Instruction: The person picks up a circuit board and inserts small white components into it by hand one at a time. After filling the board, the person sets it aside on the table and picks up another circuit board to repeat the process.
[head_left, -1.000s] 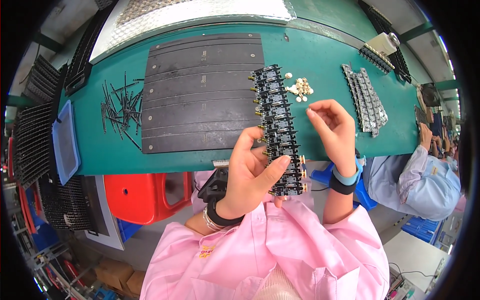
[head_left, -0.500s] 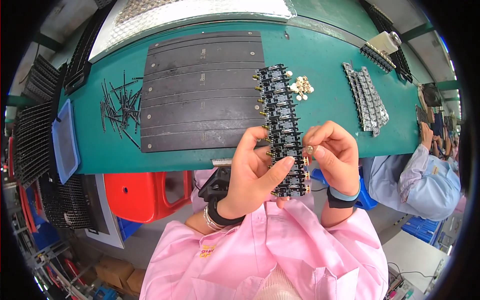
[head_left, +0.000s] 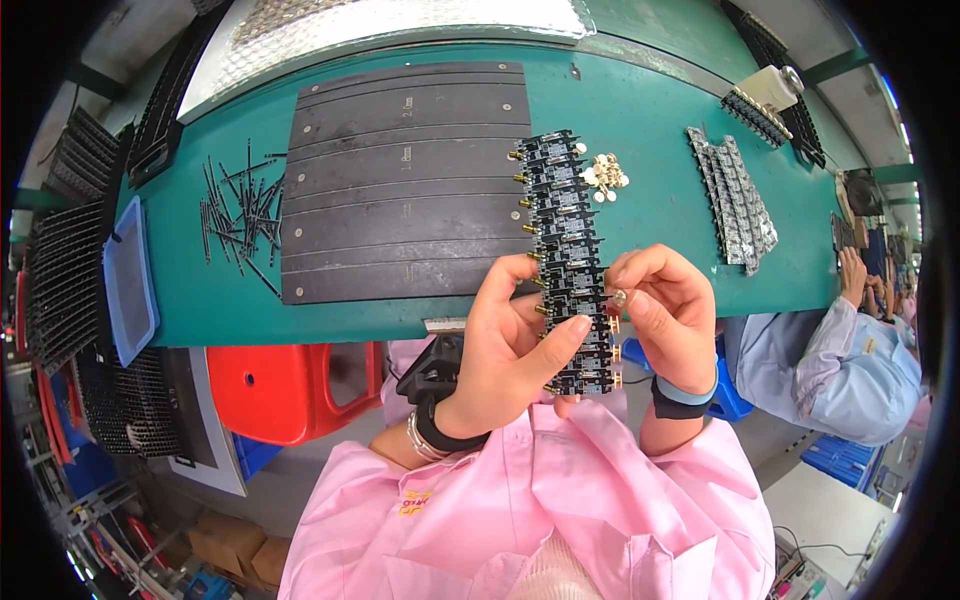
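Observation:
A long panel strip of black circuit boards (head_left: 568,235) is held lengthwise in front of me, over the table's near edge. My left hand (head_left: 515,345) grips its near half, thumb pressed on top and fingers beneath. Brass-coloured pins stick out along the strip's left side. Along the near right side sit several small parts with gold-coloured legs. My right hand (head_left: 672,320) pinches a small round disc-shaped part (head_left: 620,298) between thumb and fingertips, right beside the strip's right edge. Whether that part touches the strip, I cannot tell. A little pile of cream round parts (head_left: 606,176) lies beyond, right of the strip.
A dark grooved plate (head_left: 400,190) lies on the green table. Left of it are scattered black rods (head_left: 242,215) and a blue tray (head_left: 131,280). More board strips (head_left: 730,200) rest at right, near a white bottle (head_left: 772,86). A co-worker's sleeve (head_left: 835,360) shows far right.
The strip has shifted very slightly to the right. The small round part between my right fingertips has turned a little; both hands keep their holds.

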